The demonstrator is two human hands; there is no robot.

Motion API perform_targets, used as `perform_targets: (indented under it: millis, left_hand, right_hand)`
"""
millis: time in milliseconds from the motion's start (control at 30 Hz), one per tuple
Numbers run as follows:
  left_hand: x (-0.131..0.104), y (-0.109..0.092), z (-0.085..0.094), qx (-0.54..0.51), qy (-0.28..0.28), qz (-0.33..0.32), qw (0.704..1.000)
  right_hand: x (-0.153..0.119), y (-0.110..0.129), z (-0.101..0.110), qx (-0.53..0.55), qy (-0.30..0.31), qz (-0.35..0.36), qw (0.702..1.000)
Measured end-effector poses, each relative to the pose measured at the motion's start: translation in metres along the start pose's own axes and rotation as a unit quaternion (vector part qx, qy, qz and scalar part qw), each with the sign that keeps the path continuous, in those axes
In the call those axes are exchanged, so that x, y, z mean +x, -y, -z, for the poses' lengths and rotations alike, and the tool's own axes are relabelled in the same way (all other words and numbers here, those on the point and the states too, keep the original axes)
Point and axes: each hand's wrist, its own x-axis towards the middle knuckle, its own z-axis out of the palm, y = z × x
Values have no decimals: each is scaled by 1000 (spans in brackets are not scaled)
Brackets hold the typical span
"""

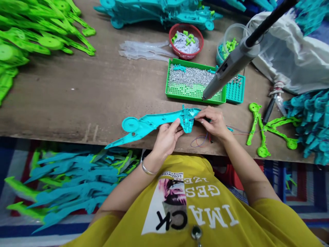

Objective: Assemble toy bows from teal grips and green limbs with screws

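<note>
A turquoise plastic toy shell half [156, 120] lies tilted over the front of the table, its ribbed inner side up. My left hand [168, 135] grips it from below near the right end, thumb on top. At that same end my right hand [212, 121] is closed in a pinch, with thin wires at its fingertips touching the shell's inside. Thin red and blue wires [199, 140] loop on the table under this hand, and others run off to the right. What sits beneath the right fingers is mostly hidden.
A green tray [196, 94] of small screws stands behind the shell, with a grey electric screwdriver [228, 65] hanging over it. Further back is a red basket [199, 48]. Green parts [262, 130] and stacked turquoise shells [313, 127] lie right; green shells [43, 37] pile up left.
</note>
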Motion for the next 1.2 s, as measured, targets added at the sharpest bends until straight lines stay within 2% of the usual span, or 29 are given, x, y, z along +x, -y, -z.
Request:
perform_targets:
  millis: [167,267,400,500,567,633,700,767,800,867,900,933,967,1000,1067,1200]
  left_hand:
    - [0,4,1,-13,-15,-13,1000]
    - [-1,4,1,-14,-4,-16,1000]
    - [-1,5,0,-12,3,-9,1000]
    - [-1,6,3,-6,9,-3,1000]
    - [-3,2,10,27,25,21,999]
    - [-8,-5,21,120,47,65,989]
    - [-13,-15,30,272,64,69,958]
    - [-15,-26,34,446,63,-32,892]
    - [-15,-31,34,527,58,-107,841]
    - [-10,-39,31,657,54,-230,716]
    - [-6,-41,29,704,60,-259,658]
    - [-2,-43,26,740,70,-269,613]
    - [3,-43,25,764,82,-266,582]
    - [7,-43,24,777,91,-261,566]
    - [13,-42,22,780,96,-247,566]
    - [17,-42,22,753,77,-216,617]
  right_hand:
    - [0,0,-2,-1,-2,16,1000]
    - [2,4,-2,-20,4,31,999]
    - [7,12,-4,-44,42,47,997]
    - [10,17,-7,-46,70,24,996]
    - [10,17,-9,-43,78,-3,996]
    - [9,16,-11,-46,85,-26,995]
    - [8,13,-12,-52,93,-40,993]
    - [7,11,-13,-57,97,-47,993]
    - [7,11,-13,-58,98,-49,992]
    - [8,11,-13,-57,99,-60,992]
    - [8,12,-12,-56,101,-67,991]
    - [9,13,-12,-54,103,-74,990]
    - [11,14,-12,-53,106,-80,990]
    - [12,16,-13,-53,110,-86,989]
    - [14,19,-13,-58,116,-98,987]
    - [14,24,-13,-68,117,-115,984]
